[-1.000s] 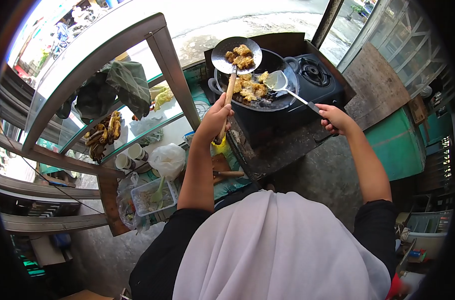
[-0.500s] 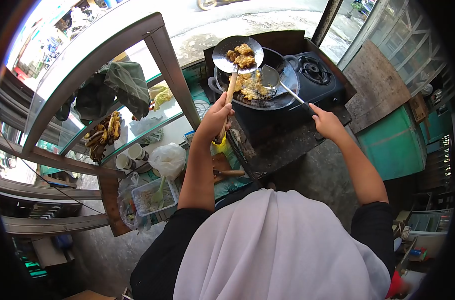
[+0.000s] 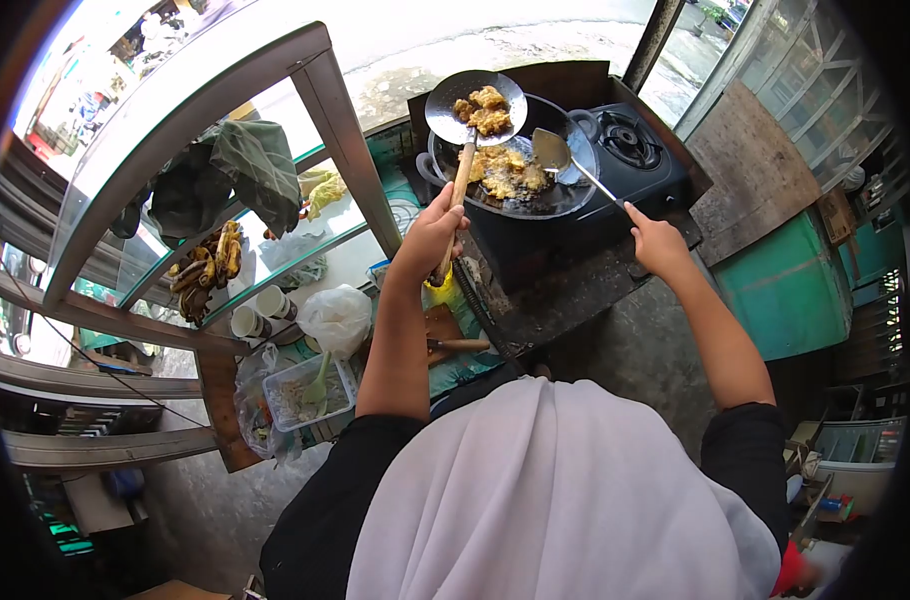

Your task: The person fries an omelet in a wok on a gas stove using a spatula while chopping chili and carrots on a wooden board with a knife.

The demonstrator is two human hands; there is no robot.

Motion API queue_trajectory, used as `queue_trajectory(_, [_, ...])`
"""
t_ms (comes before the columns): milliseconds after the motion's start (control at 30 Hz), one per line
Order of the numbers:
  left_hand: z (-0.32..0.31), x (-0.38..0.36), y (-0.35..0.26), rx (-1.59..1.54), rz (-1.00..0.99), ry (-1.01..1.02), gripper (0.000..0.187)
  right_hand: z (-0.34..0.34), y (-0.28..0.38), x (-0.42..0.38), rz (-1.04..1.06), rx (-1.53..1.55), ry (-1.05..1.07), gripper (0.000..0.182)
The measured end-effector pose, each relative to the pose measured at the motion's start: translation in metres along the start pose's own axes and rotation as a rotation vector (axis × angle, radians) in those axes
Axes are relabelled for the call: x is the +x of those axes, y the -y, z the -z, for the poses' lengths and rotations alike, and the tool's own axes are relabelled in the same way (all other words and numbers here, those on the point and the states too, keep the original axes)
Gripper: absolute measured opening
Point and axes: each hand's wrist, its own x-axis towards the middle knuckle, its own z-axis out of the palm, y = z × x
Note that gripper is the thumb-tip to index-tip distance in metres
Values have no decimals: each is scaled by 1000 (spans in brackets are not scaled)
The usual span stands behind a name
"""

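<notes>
Nearest the body, the left hand [image 3: 430,238] is closed around the lower end of the wooden handle of a skimmer [image 3: 475,107], the forearm stretched forward so that its round bowl, loaded with fried pieces [image 3: 483,110], is held raised over the near-left rim of the wok [image 3: 565,195], likely so that oil drains back. Beyond, the right hand [image 3: 658,243] is clamped on a spatula [image 3: 552,148], arm extended, its blade tilted above the fritters [image 3: 505,172] lying in the wok on the stove [image 3: 635,150]
</notes>
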Motion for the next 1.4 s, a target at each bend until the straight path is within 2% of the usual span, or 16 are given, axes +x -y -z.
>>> queue_trajectory(267, [-1, 0, 2, -12, 0, 18, 56, -12, -13, 26, 11, 55, 15, 47])
queue_trajectory(333, [-2, 0, 2, -14, -4, 20, 56, -39, -23, 46, 129, 90, -69, 48])
queue_trajectory(400, [-2, -2, 2, -10, -2, 10, 56, -40, -27, 53, 62, 235, 88, 48])
queue_trajectory(467, [-3, -3, 2, 1, 6, -10, 56, 30, 20, 31, -199, 482, 486, 47])
queue_trajectory(667, [0, -7, 3, -8, -16, -3, 57, 31, -2, 39, -328, 907, 685, 44])
queue_trajectory(767, [1, -8, 4, -13, -18, -15, 57, 43, -5, 35, -290, 881, 683, 44])
queue_trajectory(867, [1, -7, 3, -16, -34, -18, 57, 29, -24, 41, -300, 1052, 675, 45])
queue_trajectory(1067, [2, -9, 3, 29, -2, -39, 57, 42, -37, 29, -320, 1148, 659, 46])
queue_trajectory(1400, [-3, -5, 0, 4, -12, -8, 56, 49, -8, 24, -182, 900, 524, 50])
